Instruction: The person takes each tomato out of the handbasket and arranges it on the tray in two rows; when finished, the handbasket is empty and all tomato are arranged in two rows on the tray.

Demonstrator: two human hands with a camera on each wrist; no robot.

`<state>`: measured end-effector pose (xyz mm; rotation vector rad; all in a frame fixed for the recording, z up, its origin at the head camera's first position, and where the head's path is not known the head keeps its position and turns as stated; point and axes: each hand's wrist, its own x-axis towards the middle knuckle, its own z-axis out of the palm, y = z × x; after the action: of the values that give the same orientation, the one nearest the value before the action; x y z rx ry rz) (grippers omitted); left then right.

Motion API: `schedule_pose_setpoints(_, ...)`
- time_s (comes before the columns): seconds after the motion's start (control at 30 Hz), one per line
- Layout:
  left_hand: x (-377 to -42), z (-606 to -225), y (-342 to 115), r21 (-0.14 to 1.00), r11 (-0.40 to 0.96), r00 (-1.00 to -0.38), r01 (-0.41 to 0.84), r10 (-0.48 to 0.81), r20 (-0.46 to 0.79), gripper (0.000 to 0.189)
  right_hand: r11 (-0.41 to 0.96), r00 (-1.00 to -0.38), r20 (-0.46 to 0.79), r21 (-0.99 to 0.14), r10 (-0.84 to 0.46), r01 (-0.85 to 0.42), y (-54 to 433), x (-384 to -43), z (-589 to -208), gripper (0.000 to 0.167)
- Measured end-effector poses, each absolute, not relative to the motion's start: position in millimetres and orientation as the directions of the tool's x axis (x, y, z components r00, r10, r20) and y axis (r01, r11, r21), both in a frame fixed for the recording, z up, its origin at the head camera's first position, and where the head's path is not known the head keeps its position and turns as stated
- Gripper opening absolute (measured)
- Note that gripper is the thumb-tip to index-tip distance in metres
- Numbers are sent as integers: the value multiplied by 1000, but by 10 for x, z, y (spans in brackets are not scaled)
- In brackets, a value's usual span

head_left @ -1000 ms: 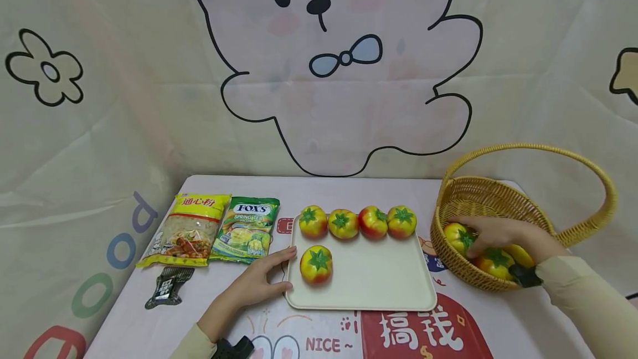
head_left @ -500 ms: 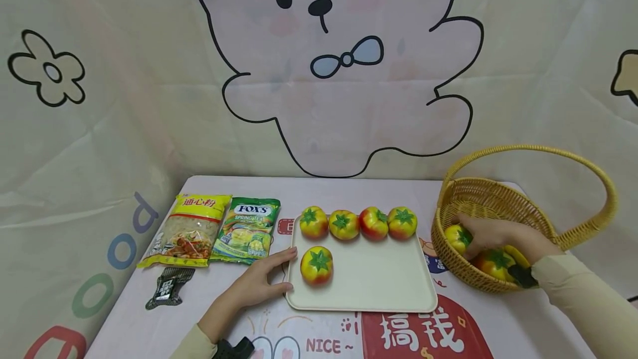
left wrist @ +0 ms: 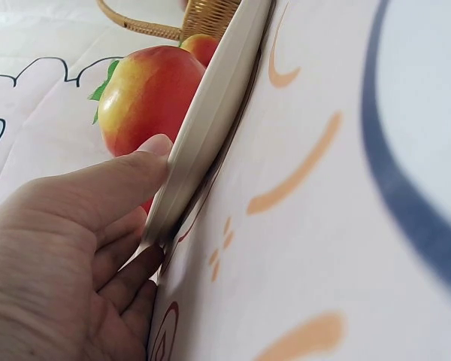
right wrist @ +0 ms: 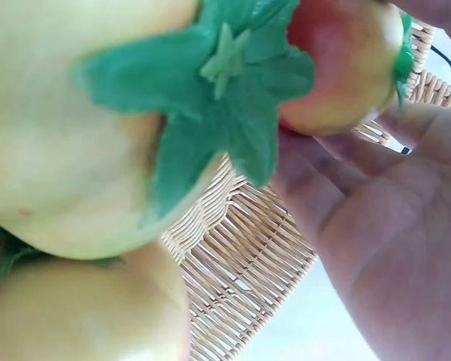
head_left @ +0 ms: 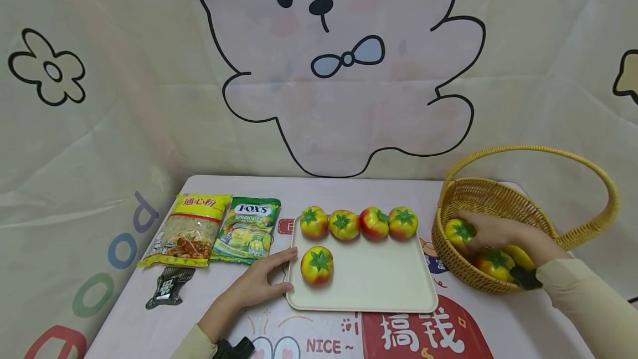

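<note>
Left hand [head_left: 255, 282]: thumb and fingers spread, tips on the tray's left edge. Tray [head_left: 381, 281] has five tomatoes [head_left: 316, 266], one front-left, four across the back. My right hand [head_left: 500, 234] is in the basket [head_left: 485, 194], gripping a held tomato [head_left: 458, 231]; neighbour tomato [head_left: 493, 263] sits just nearer me.

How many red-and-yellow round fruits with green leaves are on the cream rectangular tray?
5. Along the far edge, left to right: first fruit, second fruit, third fruit, fourth fruit. The fifth fruit lies nearer, toward the left hand.
</note>
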<state>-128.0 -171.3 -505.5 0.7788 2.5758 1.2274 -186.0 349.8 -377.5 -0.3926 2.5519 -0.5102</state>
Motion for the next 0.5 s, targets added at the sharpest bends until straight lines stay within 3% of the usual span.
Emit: schedule_pose_setpoints(0.5,-1272,-5036,-1711,760,509,-837,405,540,84,67,883,-883,-244,-359,-400,-301,3442,-1762,-3593,77)
